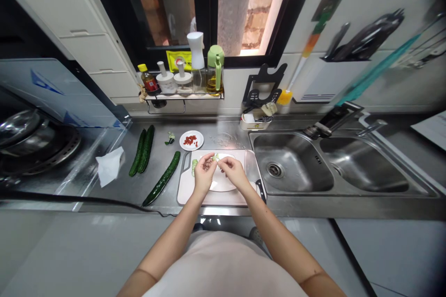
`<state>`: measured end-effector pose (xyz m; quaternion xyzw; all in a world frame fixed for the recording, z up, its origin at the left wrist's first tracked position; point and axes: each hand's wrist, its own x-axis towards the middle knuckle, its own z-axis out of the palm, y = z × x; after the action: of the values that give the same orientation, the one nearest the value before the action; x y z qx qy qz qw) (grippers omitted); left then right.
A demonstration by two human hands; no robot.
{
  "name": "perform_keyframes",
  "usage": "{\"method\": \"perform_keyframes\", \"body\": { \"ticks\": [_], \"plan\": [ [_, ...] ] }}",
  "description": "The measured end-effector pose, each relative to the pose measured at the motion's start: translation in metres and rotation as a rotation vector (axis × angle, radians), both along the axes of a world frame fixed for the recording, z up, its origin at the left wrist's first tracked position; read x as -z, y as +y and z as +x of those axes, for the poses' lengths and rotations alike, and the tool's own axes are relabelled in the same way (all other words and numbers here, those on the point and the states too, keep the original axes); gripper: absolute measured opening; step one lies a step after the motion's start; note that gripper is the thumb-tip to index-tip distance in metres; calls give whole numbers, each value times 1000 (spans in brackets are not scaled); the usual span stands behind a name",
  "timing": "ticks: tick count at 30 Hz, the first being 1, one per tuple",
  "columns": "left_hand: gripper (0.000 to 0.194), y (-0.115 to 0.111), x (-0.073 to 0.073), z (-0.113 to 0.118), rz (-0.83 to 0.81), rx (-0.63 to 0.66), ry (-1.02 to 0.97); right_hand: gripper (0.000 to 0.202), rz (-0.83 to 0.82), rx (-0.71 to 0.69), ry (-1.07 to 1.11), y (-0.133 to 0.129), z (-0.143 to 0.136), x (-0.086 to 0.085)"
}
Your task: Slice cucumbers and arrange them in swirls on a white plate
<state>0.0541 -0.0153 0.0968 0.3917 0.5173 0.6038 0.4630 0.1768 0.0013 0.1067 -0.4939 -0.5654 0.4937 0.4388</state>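
Above a white plate (223, 187) on the pale cutting board (186, 193), my left hand (205, 174) and my right hand (234, 171) meet with closed fingertips. Pale green cucumber slices (216, 157) show at the fingertips; how many lie in each hand is hidden. More cucumber slices (194, 167) are on the board, just left of my left hand. A knife with a black handle (260, 190) lies at the board's right edge, its blade mostly hidden. One whole cucumber (162, 178) rests left of the board, and two whole cucumbers (142, 150) lie farther left.
Behind the board stands a small plate (201, 142) of chopped red pieces, with cucumber scraps (170, 138) beside it. A double sink (292, 162) is at right. Paper (109, 165) and a stove (38, 148) are at left. A condiment rack (184, 96) hangs behind.
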Motion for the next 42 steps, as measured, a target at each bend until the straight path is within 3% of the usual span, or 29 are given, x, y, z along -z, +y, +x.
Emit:
{"method": "perform_keyframes", "body": {
  "ticks": [7, 13, 18, 27, 32, 42],
  "plan": [
    [27, 12, 18, 2, -12, 6, -46, 26, -126, -2, 8, 15, 7, 18],
    [31, 31, 32, 1, -83, 38, -76, 17, 10, -76, -119, 39, 16, 38],
    [33, 45, 44, 0, -102, 103, -39, 12, 100, -71, -353, 58, 24, 48],
    [18, 65, 78, -6, -131, 69, 162, 16, 146, -134, -647, 79, 21, 62],
    [14, 72, 94, -6, -219, 74, 388, 19, 141, -171, -746, 86, 20, 73],
    [13, 77, 87, -1, -346, 115, 789, 19, 122, -217, -857, 94, 20, 90]
  ]
}}
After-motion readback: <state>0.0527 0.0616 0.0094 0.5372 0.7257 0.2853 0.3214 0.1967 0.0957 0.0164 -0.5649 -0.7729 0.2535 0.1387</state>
